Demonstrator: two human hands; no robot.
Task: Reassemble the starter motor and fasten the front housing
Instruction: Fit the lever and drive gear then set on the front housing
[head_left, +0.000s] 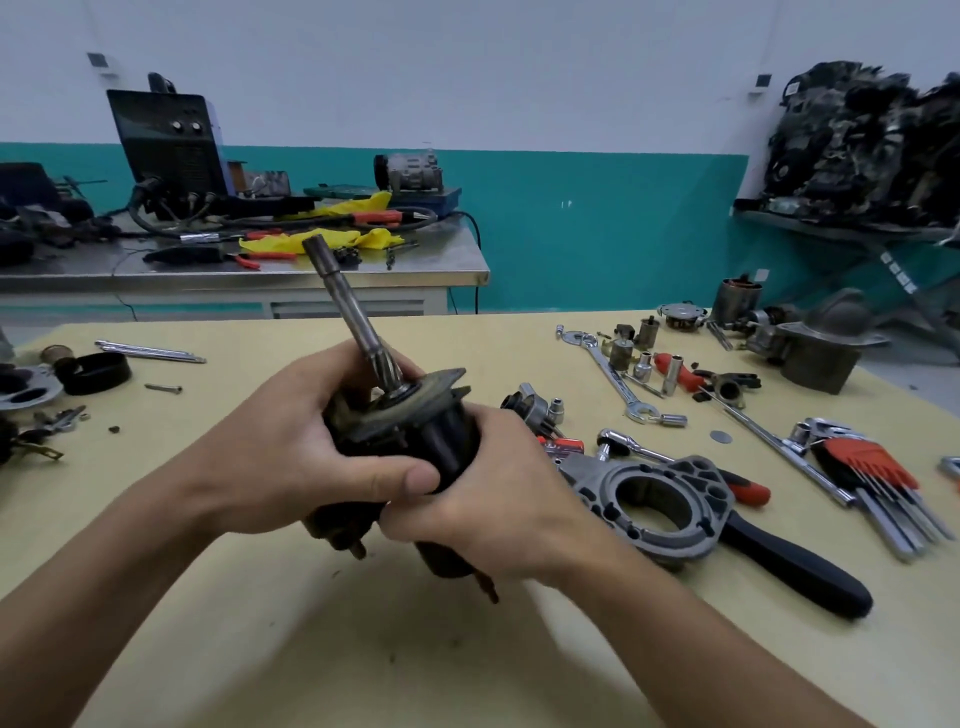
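Two-handed, holds motor (415, 441) above table (260, 649), with left hand (291, 441) curled round its left side, right hand (493, 499) wrapped round its body. Tilts shaft (348, 312) up and left, away from spanner (613, 374) lying at right

No readable text — tools, motor parts, machines all unmarked or blurred.

Even, bright indoor light; soft shadows, perhaps slight edge blur.

Two hands (291, 447) (483, 504), one starter motor (444, 441), one grey housing (597, 480), one hex-key set (862, 457).
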